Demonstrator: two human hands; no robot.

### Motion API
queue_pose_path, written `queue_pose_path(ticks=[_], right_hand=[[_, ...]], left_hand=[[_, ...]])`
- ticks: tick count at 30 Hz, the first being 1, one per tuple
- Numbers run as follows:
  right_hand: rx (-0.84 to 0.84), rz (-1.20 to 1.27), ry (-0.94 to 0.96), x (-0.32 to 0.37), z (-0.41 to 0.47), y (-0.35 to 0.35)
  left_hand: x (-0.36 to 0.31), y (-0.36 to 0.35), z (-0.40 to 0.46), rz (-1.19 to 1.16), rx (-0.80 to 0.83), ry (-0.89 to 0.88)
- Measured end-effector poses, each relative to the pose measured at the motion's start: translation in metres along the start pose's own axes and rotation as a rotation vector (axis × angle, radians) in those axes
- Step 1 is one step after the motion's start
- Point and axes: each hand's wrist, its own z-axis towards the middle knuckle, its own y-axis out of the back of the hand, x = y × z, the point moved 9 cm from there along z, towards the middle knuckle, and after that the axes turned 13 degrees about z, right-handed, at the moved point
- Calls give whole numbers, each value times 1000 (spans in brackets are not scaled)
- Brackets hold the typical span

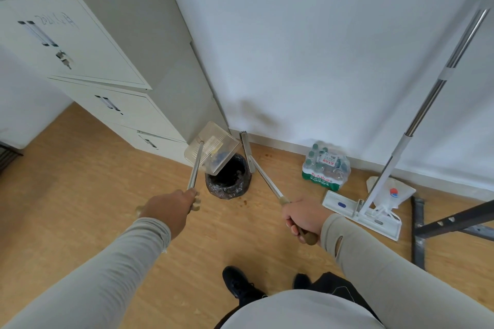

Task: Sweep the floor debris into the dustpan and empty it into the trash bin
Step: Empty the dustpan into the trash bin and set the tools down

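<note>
Nearest the camera, a dark shoe [240, 286] stands on the wooden floor [80, 173]. Above it, both sleeved arms extend forward.

Left hand [171, 211]: fingers curled round the upper end of the dustpan handle [195, 168], grip closed on it. The handle runs forward and up to the clear dustpan [212, 145], which is raised and tilted over the trash bin [228, 181]. Dark debris lies at its lower edge, directly above the bin opening.

Right hand [303, 218]: grip closed round the brown end of the broom handle [267, 181]. The handle slants forward to the narrow broom head [245, 141], which stands just right of the bin, close to the wall's baseboard.

The bin is lined with a dark bag and stands on the floor beside the filing cabinet [112, 67].

Further right, a flat mop [361, 211] rests on the floor, its pole rising to the upper right. A shrink-wrapped pack of bottles [326, 168] sits against the wall [320, 48].
</note>
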Motion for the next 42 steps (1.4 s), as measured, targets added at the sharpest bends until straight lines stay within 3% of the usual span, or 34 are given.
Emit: queue_pose_path(ticks=[26, 33, 36, 42], right_hand=[[33, -8, -49, -5, 5, -18], [40, 4, -22, -2, 3, -15], [34, 1, -8, 1, -1, -11], [79, 95, 48, 14, -23, 19]], left_hand=[[-12, -2, 1, -184, 34, 42], [-7, 1, -4, -236, -35, 39], [16, 18, -8, -393, -138, 153], [89, 35, -20, -1157, -227, 530]])
